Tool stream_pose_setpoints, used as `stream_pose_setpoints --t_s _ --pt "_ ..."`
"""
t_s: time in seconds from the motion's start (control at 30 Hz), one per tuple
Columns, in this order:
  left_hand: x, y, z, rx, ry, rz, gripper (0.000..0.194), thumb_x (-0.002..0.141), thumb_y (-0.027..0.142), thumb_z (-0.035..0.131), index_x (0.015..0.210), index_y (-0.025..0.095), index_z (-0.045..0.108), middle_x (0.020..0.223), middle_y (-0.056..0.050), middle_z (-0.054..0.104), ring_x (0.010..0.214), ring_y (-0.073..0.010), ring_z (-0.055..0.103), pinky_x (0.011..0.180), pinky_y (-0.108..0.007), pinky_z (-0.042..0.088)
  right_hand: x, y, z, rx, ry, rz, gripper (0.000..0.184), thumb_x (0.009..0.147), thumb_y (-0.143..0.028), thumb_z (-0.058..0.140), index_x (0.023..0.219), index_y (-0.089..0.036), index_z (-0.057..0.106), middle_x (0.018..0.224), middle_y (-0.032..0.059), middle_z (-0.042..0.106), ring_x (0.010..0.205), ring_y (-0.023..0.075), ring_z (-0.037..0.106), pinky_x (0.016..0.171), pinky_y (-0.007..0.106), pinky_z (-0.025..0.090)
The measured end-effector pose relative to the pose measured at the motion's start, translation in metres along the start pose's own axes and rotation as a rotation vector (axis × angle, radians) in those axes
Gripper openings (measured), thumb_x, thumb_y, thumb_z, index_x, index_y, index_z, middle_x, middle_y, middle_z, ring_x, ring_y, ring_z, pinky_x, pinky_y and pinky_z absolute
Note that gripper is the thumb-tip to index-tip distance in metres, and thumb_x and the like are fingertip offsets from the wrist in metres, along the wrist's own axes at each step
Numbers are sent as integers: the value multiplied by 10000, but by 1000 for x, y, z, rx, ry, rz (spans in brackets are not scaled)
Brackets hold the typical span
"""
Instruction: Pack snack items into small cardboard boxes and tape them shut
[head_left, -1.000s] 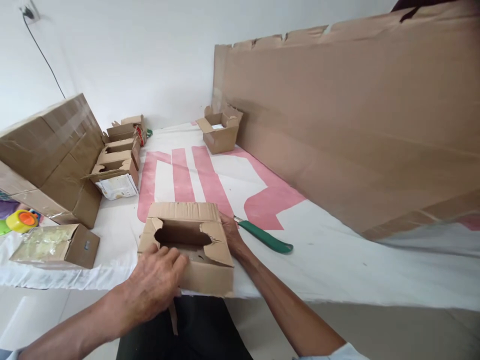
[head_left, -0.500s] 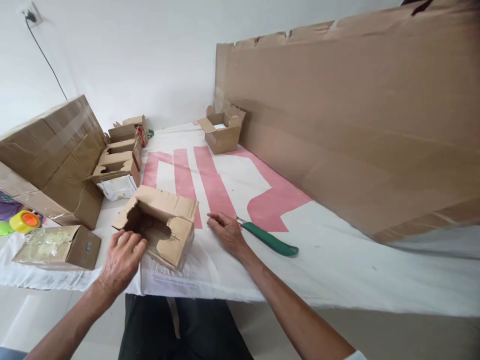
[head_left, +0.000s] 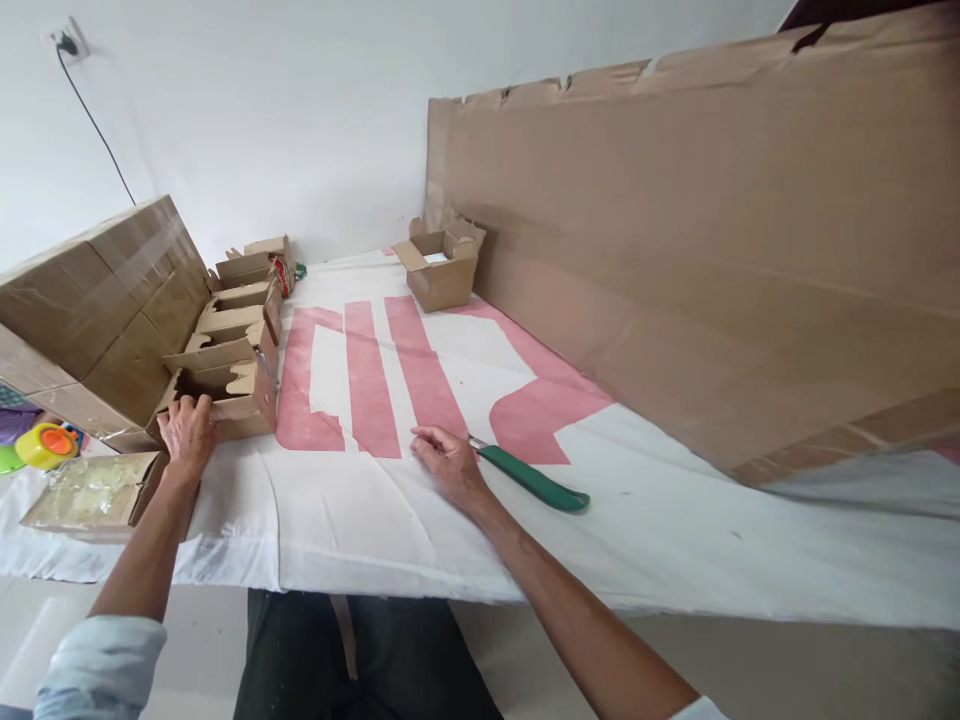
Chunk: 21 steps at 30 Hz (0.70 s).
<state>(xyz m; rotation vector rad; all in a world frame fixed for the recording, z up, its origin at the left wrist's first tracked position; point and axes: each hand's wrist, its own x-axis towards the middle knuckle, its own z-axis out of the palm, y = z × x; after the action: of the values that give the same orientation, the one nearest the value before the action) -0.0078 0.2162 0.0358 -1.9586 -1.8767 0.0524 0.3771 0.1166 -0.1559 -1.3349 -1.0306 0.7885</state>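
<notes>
My left hand [head_left: 187,432] grips the near side of an open cardboard box [head_left: 244,405], its fingers hooked over the rim. The box stands at the near end of a row of similar open boxes [head_left: 236,320]. My right hand [head_left: 446,460] rests on the white cloth with its fingers loosely extended and nothing held in them. Just right of that hand lies a green-handled tool [head_left: 532,478], its thin metal end close to the fingers; its exact kind is unclear.
A large cardboard carton [head_left: 112,310] stands behind the row. A taped box [head_left: 90,490] lies at the near left, by a yellow tape roll [head_left: 46,445]. Another open box [head_left: 439,275] stands at the back, against a tall cardboard panel [head_left: 675,230]. Pink print marks the white cloth [head_left: 360,530].
My left hand has moved the open box leftward from the middle front to the near end of the row. My right hand and the green-handled tool have stayed in place.
</notes>
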Motion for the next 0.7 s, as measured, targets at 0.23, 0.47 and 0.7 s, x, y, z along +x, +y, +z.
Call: stream_pose_setpoints --t_s 0.23,0.47,0.7 --pt "8 8 6 -26 -15 -5 393 919 190 622 1309 194 670 1325 -225 652 1322 -421 523 1030 -570 423 -3 8 -3 -36 15 -16 440 823 -534 669 1043 -171 788 820 58 765 722 209 661 684 352 555" --pt "-38 2 -2 -195 91 33 709 853 212 716 1538 173 537 1545 -250 537 1447 -462 456 1096 -621 460 -6 11 -8 -119 19 -45 418 854 -520 673 1069 -180 786 889 67 784 790 224 700 752 377 591" --pt "-171 25 46 -465 34 272 408 1070 340 482 1420 208 645 1544 -179 633 1469 -356 553 1106 -516 532 -15 9 -12 -235 -18 -122 365 872 -507 659 1036 -199 767 942 84 787 844 252 714 809 419 611"
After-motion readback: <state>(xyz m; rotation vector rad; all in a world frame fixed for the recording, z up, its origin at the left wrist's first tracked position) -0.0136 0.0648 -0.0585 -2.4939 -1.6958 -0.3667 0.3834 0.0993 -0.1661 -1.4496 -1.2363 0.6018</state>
